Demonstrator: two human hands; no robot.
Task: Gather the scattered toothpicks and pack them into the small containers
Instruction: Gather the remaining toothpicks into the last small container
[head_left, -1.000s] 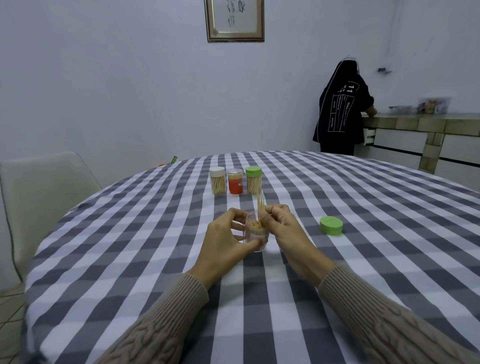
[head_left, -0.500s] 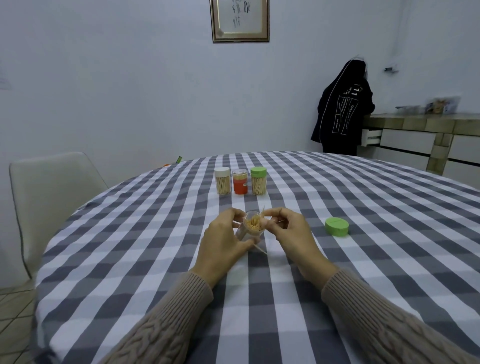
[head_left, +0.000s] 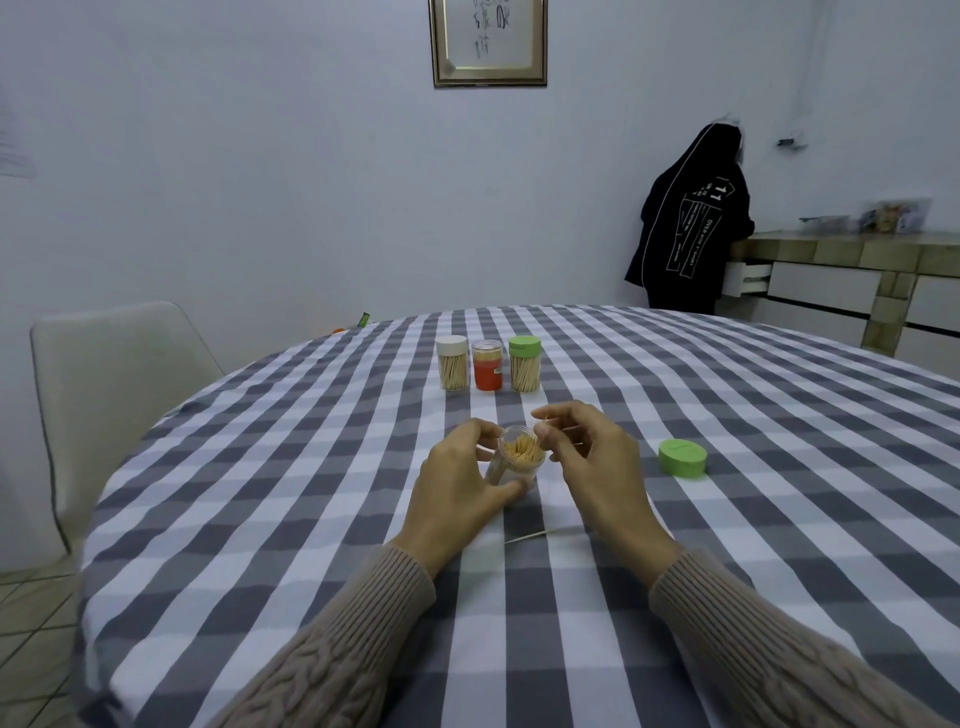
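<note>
My left hand grips a small clear container, tilted toward me and packed with toothpicks. Just right of its mouth, my right hand pinches a few toothpicks between thumb and fingertips. One loose toothpick lies on the checked tablecloth between my wrists. A green lid rests on the cloth to the right of my right hand. Further back stand three closed containers in a row: a white-lidded one, an orange one and a green-lidded one.
A pale chair stands at the table's left edge. A person in a dark coat stands at a counter in the back right corner. A framed picture hangs on the wall.
The container has tipped further toward me in my left hand. A toothpick that hung below it half a second ago now lies on the cloth. My right hand stays at the container's mouth.
</note>
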